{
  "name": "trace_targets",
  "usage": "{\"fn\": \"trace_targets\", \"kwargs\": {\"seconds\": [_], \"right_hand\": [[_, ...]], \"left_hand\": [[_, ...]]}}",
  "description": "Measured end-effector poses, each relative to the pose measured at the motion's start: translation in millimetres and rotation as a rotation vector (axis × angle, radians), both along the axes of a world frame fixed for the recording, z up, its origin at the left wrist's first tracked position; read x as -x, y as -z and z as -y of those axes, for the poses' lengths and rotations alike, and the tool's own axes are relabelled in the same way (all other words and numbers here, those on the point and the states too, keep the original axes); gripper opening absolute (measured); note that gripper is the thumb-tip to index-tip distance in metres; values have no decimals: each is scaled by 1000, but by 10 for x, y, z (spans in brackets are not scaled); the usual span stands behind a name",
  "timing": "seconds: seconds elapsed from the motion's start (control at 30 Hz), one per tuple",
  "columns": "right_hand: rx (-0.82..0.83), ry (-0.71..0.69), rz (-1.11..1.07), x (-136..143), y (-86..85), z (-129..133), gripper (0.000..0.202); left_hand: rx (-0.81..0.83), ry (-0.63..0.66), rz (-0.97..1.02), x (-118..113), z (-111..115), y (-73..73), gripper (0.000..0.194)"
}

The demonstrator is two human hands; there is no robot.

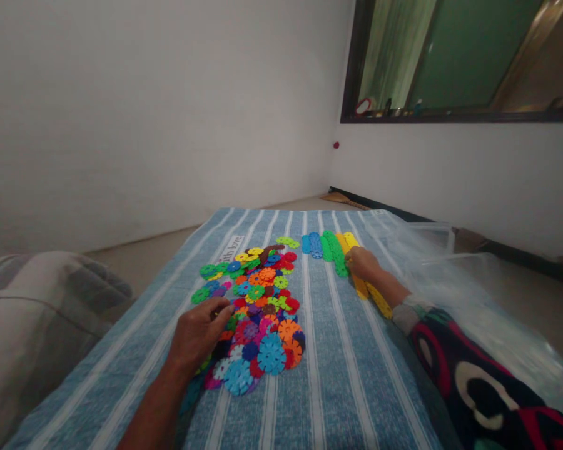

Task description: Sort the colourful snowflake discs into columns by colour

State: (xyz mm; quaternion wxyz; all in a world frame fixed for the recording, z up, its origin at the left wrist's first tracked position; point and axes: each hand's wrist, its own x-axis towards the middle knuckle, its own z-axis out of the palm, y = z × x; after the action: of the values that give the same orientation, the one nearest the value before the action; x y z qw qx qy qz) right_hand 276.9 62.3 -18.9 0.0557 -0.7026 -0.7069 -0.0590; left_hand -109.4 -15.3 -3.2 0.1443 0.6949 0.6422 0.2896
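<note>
A loose heap of plastic snowflake discs [258,294] in many colours lies on the striped cloth. My left hand [199,331] is at the heap's left edge, its fingers curled and thumb drawn in; whatever is between them is hidden. To the right, discs lie overlapped in rows by colour: a blue row [315,245], a green row [334,252], an orange row [359,287] and a yellow row [379,301]. My right hand [365,265] reaches over the orange and yellow rows, touching them with closed fingers. Its fingertips are partly hidden. A few lime-green discs [288,242] lie beyond the heap.
A blue-and-white striped cloth [281,412] covers the table. Clear plastic containers [422,240] and a clear plastic sheet or bag [492,331] are along the right side. At the left is a pale fabric-covered form [42,325]. White walls stand behind, with a window [469,56] at upper right.
</note>
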Motion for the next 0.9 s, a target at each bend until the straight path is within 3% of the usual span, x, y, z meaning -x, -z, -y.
{"fn": "trace_targets", "kwargs": {"seconds": [0.3,0.73,0.9], "right_hand": [[7,-271,110,247,67,72,24],[-19,-251,159,204,196,105,30],[-23,-224,162,204,221,93,29]], "left_hand": [[-33,31,3,-5,-11,7,27],[44,22,-15,86,14,17,28],[50,56,-134,33,7,39,22]]}}
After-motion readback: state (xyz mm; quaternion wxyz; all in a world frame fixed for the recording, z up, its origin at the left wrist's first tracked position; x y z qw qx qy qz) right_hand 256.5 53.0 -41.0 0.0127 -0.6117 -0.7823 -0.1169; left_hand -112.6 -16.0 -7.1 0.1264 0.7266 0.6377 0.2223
